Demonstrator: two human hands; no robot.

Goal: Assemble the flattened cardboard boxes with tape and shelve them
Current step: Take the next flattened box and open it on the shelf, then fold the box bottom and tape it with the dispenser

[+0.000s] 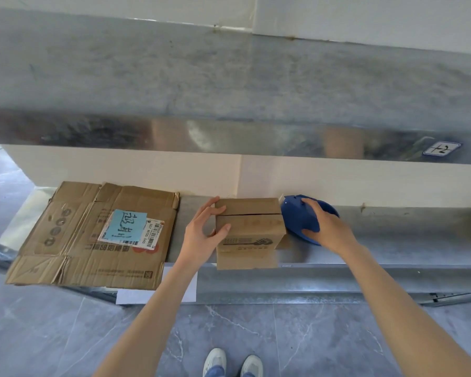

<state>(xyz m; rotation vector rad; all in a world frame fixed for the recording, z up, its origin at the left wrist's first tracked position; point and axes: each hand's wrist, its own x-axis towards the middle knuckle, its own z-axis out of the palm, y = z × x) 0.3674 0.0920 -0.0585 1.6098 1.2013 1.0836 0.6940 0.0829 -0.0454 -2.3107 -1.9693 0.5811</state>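
Note:
A small brown cardboard box (252,232) stands folded into shape on the lower metal shelf (392,240), its top flaps closed with a seam across. My left hand (204,232) grips its left side, fingers over the top edge and thumb on the front face. My right hand (324,227) holds a blue tape dispenser (301,219) just right of the box, against its right side. A large flattened cardboard box (93,238) with a blue note and a barcode label lies on the shelf to the left.
An upper metal shelf (229,85) juts out above, its front lip carrying a small label (441,148) at the right. A white wall backs the shelves. Grey tiled floor (297,336) and my shoes (233,363) are below. White paper (136,295) hangs under the flattened box.

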